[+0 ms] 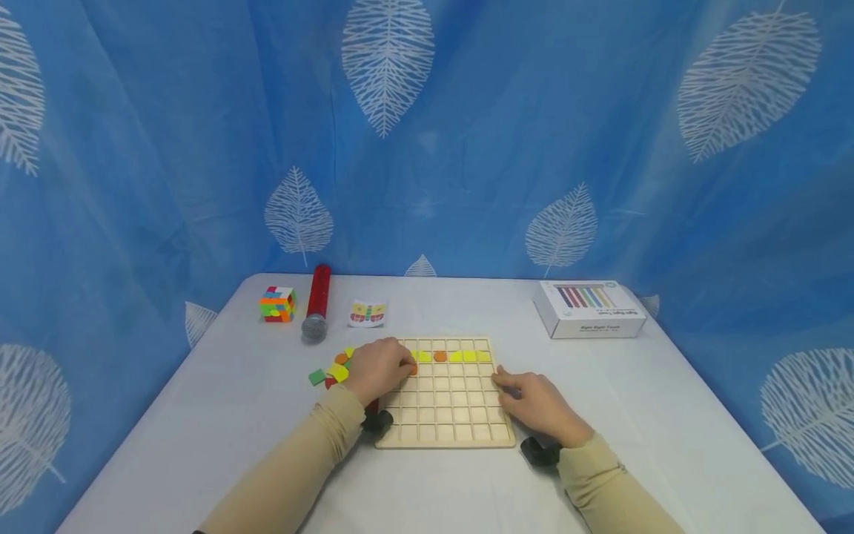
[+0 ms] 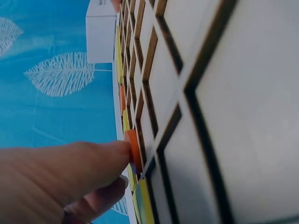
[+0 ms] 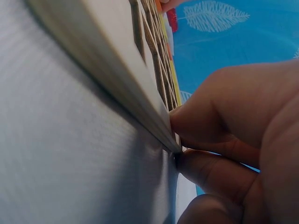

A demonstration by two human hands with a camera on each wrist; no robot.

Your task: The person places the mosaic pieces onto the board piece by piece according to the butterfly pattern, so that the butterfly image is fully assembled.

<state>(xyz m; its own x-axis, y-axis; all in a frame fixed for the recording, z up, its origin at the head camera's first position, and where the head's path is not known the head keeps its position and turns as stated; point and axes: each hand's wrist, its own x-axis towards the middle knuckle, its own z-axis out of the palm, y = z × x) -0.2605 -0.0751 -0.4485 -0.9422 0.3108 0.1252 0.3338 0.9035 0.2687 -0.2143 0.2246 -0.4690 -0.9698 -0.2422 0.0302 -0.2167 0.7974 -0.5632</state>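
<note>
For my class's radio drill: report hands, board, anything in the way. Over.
Left hand pinching orange piece at grid board. Right hand gripping board's right edge. Yellow pieces occupy part of one row. In the way: only left hand, partly covering board.

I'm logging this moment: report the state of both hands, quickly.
Left hand: closed, pinching an orange piece.
Right hand: closed, thumb and finger pinching the edge of the wooden grid board.
</note>
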